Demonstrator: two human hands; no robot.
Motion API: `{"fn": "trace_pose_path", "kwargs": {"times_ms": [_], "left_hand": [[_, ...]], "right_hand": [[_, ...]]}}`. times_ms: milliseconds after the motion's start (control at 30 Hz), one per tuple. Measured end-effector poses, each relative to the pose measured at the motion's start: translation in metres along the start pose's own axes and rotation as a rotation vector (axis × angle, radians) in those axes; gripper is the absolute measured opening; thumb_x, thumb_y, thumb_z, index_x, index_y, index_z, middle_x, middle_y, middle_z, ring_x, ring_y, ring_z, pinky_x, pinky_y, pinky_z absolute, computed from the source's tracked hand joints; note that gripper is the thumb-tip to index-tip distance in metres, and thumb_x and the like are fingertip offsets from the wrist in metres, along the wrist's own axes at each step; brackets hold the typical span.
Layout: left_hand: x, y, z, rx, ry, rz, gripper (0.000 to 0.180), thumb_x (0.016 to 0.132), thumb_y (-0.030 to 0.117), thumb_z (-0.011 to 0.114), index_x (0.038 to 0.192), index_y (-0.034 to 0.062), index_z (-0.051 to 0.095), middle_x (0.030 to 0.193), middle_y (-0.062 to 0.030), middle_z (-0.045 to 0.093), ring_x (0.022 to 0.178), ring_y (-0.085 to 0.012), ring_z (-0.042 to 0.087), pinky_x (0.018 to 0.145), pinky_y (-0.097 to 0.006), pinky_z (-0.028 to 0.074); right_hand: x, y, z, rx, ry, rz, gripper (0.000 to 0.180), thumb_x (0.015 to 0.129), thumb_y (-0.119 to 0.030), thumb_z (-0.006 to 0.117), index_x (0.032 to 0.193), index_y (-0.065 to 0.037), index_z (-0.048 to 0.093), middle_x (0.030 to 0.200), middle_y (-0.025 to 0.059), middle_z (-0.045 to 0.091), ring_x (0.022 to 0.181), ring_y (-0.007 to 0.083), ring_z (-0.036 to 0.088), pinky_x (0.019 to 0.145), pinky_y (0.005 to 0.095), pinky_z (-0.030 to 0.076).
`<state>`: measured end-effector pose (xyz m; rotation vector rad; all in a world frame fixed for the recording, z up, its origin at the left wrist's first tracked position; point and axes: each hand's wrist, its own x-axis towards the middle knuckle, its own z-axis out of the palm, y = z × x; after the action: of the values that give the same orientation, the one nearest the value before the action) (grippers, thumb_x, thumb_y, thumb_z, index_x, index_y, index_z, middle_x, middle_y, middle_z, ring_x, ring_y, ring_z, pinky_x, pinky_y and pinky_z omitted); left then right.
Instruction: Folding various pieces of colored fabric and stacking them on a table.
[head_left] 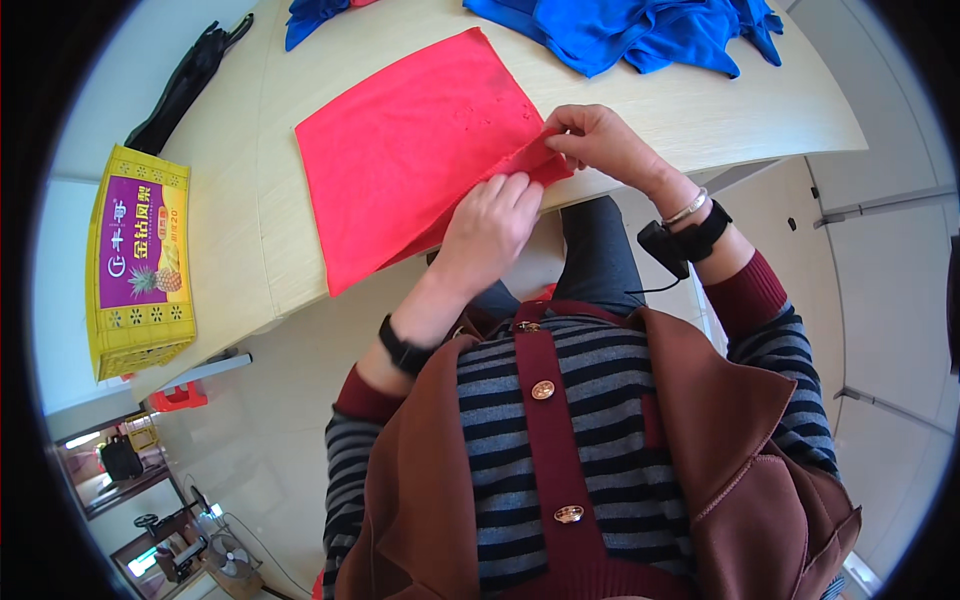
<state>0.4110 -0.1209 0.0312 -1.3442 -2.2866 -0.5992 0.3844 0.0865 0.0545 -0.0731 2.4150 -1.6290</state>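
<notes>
A red cloth (pixel 410 150) lies spread on the pale wooden table, its near edge raised and turned up along the table's front. My left hand (pixel 490 228) is closed on that near edge around its middle, knuckles up. At the cloth's right corner my right hand (pixel 600 142) pinches the edge between thumb and fingers. Between the two hands the edge stands up as a narrow fold. Small dark red bits and a greyish smudge show on the cloth's upper right part.
Blue cloths (pixel 640 35) lie heaped at the table's far side, with another blue piece (pixel 312 18) at the far left. On the left stands a yellow and purple fruit crate (pixel 140 265), a black object (pixel 190 88) behind it. The table (pixel 235 200) has a curved front edge.
</notes>
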Motion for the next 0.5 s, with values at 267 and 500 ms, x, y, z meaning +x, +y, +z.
{"fn": "trace_pose_path", "kwargs": {"times_ms": [267,500], "left_hand": [[0.02,-0.015,0.039,0.159,0.019,-0.08,0.012,0.075,0.009,0.065,0.081,0.0056,0.056,0.077,-0.0099,0.053,0.075,-0.0258,0.058,0.066,-0.036,0.049],[0.024,-0.007,0.02,0.003,0.212,-0.251,0.013,0.075,0.008,0.069,0.081,0.0064,0.057,0.075,-0.0101,0.056,0.07,-0.028,0.059,0.06,-0.038,0.049]], "right_hand": [[0.015,-0.003,0.002,-0.154,0.13,-0.369,0.013,0.087,-0.009,0.062,0.096,-0.002,0.067,0.075,0.003,0.064,0.069,0.0094,0.059,0.066,0.022,0.049],[0.012,0.007,0.009,-0.214,0.091,-0.402,0.018,0.086,-0.013,0.062,0.099,-0.002,0.067,0.083,0.0113,0.068,0.075,0.02,0.065,0.073,0.0286,0.052]]}}
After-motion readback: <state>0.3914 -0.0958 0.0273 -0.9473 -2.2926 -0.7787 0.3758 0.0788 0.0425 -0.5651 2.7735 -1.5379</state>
